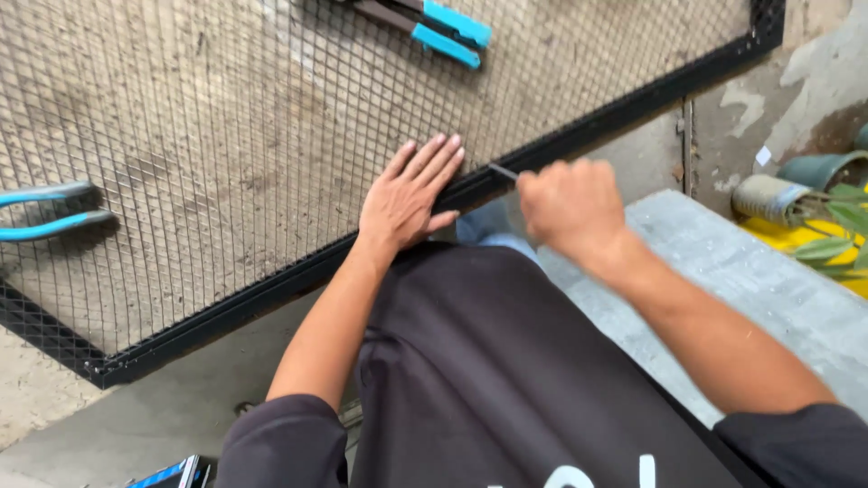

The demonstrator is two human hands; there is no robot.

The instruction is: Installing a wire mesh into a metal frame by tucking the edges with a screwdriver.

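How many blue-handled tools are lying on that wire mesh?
2: one pair of blue-handled pliers at the left edge, another blue-handled tool at the top, partly cut off. More may lie outside the view.

Left hand (411,194) flat on wire mesh panel (226,154), fingers at black frame (579,131). Right hand (570,206) at 3 o'clock, fisted on thin tool (503,171) touching frame.

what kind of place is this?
Probably an outdoor yard or small workshop floor. A wire mesh panel in a black frame lies on rough, stained concrete, blue-handled pliers rest on it, and potted plants stand alongside.
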